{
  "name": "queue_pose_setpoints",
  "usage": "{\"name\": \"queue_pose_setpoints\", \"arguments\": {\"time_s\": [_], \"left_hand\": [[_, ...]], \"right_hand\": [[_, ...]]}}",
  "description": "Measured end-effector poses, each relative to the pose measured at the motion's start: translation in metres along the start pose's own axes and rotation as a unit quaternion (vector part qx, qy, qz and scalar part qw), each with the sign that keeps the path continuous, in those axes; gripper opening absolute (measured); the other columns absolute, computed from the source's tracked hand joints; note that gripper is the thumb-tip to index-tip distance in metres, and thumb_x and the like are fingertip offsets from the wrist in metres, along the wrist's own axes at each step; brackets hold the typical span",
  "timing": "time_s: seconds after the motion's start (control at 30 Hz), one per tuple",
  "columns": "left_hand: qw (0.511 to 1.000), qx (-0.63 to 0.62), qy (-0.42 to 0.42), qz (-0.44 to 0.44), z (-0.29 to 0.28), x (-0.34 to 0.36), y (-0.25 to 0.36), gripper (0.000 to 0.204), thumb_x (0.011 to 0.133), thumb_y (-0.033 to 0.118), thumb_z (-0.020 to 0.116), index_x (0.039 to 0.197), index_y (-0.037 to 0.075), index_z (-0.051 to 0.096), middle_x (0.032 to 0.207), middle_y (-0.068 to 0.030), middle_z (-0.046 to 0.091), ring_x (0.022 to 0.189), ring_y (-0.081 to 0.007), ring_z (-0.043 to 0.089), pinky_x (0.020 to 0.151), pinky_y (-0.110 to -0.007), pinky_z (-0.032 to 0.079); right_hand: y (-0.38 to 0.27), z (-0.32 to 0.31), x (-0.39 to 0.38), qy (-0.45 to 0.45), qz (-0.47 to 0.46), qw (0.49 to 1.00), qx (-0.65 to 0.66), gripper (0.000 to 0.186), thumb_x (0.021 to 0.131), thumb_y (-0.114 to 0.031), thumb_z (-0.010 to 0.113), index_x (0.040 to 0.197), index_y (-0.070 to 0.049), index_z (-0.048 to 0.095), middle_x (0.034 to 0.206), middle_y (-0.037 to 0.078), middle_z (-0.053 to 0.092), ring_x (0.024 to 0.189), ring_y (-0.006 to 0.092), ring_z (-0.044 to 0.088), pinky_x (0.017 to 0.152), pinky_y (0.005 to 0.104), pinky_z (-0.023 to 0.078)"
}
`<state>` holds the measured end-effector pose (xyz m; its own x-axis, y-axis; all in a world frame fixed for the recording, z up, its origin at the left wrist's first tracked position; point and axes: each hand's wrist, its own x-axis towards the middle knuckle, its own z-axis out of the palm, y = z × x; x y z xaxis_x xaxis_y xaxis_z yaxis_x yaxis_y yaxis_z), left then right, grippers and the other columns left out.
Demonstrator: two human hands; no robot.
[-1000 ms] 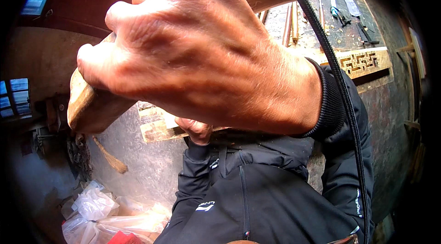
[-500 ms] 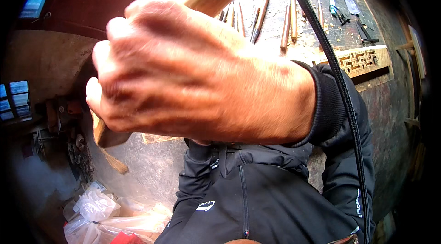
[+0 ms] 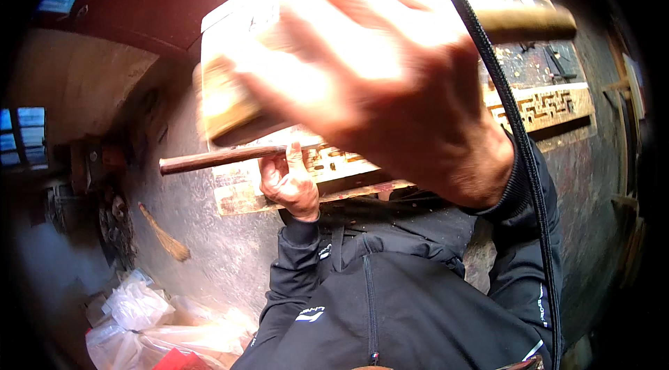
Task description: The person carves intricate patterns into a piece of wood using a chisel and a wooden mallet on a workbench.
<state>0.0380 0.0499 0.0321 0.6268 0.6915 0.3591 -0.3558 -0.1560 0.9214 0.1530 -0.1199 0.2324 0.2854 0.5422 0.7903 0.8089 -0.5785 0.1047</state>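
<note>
My right hand point(image 3: 390, 84) fills the upper middle, blurred by motion, with its fingers around a thick wooden club point(image 3: 536, 24) that sticks out on both sides of the fist. Lower down, my left hand point(image 3: 291, 185) grips a chisel point(image 3: 216, 159) by its dark brown handle. The handle's butt points left; the blade end runs toward a carved wooden panel point(image 3: 233, 199) and is hidden behind my right hand. Cut-out fretwork shows along the panel, part of it on the right beyond my right wrist.
Dark tools point(image 3: 557, 63) lie on the bench at the far right. A black cord point(image 3: 519, 126) hangs across the view. On the floor at left are a straw brush point(image 3: 166, 236) and clear plastic bags point(image 3: 143, 311). A red-brown cabinet point(image 3: 132, 4) stands at the upper left.
My right hand has swung up and to the right with the wooden club, which now lies closer to level. That uncovers my left hand and the chisel, hidden before.
</note>
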Motion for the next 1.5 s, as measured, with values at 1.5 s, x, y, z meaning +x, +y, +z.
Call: {"name": "queue_pose_setpoints", "arguments": {"time_s": [1.5], "left_hand": [[0.990, 0.143, -0.003, 0.005, -0.070, 0.015, 0.033, 0.029, 0.115, 0.015, 0.062, 0.136, -0.004, 0.058, 0.104, -0.0180, 0.079, 0.098, -0.0207, 0.076, 0.095, -0.034, 0.062]], "right_hand": [[0.016, -0.040, -0.222, -0.281, 0.235, 0.930, 0.039, 0.095, 0.069, -0.019, 0.098, 0.155, -0.007, 0.060, 0.145, 0.020, 0.067, 0.129, 0.0405, 0.067, 0.108, 0.0503, 0.055]]}}
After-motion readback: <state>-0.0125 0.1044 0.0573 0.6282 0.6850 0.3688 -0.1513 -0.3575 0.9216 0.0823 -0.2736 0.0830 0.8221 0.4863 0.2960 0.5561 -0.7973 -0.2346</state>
